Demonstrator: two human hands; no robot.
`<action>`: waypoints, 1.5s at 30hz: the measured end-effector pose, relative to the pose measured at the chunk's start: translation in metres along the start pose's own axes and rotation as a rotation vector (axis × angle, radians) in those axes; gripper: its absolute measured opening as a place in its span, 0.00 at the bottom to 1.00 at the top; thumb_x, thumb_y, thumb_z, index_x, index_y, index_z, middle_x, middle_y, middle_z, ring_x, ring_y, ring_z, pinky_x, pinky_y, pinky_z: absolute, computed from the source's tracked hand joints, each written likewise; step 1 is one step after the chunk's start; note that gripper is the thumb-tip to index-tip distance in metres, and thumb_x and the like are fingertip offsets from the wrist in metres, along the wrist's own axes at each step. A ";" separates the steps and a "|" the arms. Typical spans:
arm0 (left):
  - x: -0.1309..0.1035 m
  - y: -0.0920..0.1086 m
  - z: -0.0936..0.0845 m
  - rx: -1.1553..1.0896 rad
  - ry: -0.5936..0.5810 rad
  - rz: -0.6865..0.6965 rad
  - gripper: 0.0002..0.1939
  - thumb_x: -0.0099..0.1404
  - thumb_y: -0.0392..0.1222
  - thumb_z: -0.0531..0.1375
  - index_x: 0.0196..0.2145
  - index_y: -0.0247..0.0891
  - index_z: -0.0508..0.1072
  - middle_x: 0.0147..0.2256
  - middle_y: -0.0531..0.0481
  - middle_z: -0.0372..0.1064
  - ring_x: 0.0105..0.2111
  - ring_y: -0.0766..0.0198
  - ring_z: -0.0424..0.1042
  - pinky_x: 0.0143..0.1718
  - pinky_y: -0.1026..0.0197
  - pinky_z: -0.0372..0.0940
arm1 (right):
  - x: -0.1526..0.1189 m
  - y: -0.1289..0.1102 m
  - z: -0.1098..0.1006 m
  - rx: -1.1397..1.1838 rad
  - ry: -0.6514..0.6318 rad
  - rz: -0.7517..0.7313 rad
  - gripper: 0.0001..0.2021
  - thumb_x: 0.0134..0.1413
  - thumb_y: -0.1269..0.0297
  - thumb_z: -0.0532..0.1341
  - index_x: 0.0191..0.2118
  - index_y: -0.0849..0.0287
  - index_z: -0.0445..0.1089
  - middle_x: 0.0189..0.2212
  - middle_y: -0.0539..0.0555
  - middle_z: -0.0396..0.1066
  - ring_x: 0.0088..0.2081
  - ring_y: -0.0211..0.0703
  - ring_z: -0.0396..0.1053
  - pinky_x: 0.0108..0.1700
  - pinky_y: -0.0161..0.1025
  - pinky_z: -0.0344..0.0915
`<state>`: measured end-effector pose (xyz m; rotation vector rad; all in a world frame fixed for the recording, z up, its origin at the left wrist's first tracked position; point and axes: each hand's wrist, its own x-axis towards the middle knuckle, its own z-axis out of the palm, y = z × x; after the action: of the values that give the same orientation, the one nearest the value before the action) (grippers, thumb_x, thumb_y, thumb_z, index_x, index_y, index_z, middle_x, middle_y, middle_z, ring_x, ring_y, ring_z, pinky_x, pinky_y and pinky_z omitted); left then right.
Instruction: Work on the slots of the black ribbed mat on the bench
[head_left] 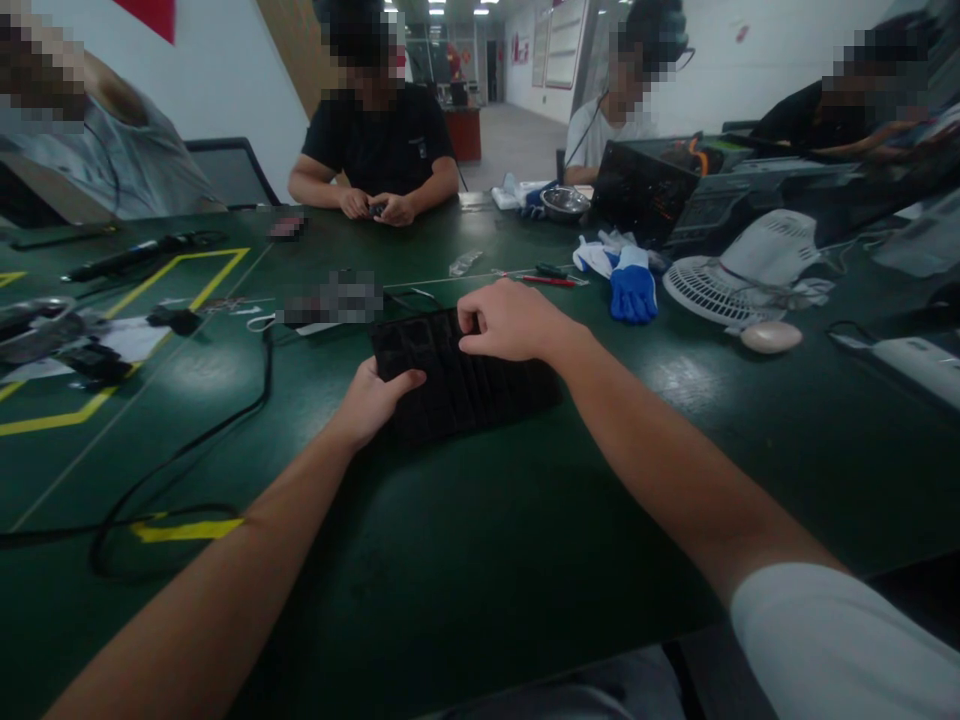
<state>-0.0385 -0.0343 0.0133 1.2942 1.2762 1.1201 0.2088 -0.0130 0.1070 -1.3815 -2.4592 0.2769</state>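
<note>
Green tabletop [450, 570] in a shared workroom: my left grip [371, 402] is closed on the left edge of the black compartment tray [480, 395] in front of me, thumb on top; my right grip [517, 318] curls over its far side, can't tell if pinching anything. Looks like I'm working the slots, which calls for a steady left hold and finer right-hand control. Slot contents too dark, right fingertips partly hidden, object just beyond [330, 302] pixelated.
</note>
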 end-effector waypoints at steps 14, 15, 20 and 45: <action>0.001 -0.004 0.002 0.006 -0.011 0.035 0.23 0.47 0.48 0.76 0.40 0.38 0.81 0.38 0.49 0.81 0.38 0.52 0.80 0.48 0.48 0.77 | 0.000 0.007 0.004 0.013 0.019 -0.027 0.07 0.63 0.60 0.70 0.41 0.58 0.82 0.36 0.53 0.80 0.36 0.43 0.72 0.43 0.43 0.61; 0.001 -0.004 0.002 0.007 -0.013 0.036 0.22 0.47 0.48 0.76 0.40 0.37 0.81 0.38 0.49 0.81 0.38 0.52 0.80 0.48 0.48 0.77 | 0.000 0.007 0.004 0.014 0.024 -0.029 0.07 0.63 0.60 0.70 0.40 0.58 0.82 0.36 0.53 0.80 0.36 0.43 0.72 0.43 0.43 0.61; 0.000 -0.003 0.002 -0.007 -0.018 0.049 0.22 0.47 0.47 0.76 0.39 0.38 0.81 0.39 0.48 0.82 0.39 0.52 0.80 0.50 0.47 0.77 | 0.001 0.008 0.004 0.017 0.029 -0.034 0.07 0.65 0.60 0.69 0.41 0.57 0.83 0.35 0.53 0.80 0.36 0.43 0.72 0.45 0.43 0.61; 0.000 -0.003 0.003 -0.026 -0.018 0.024 0.24 0.46 0.47 0.77 0.40 0.37 0.80 0.38 0.48 0.82 0.41 0.49 0.82 0.51 0.45 0.78 | 0.003 0.012 -0.002 0.069 -0.036 -0.040 0.08 0.63 0.67 0.67 0.44 0.60 0.85 0.36 0.54 0.81 0.38 0.43 0.73 0.45 0.42 0.62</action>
<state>-0.0359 -0.0348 0.0104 1.3005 1.2319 1.1358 0.2179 -0.0046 0.1061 -1.3081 -2.4790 0.3768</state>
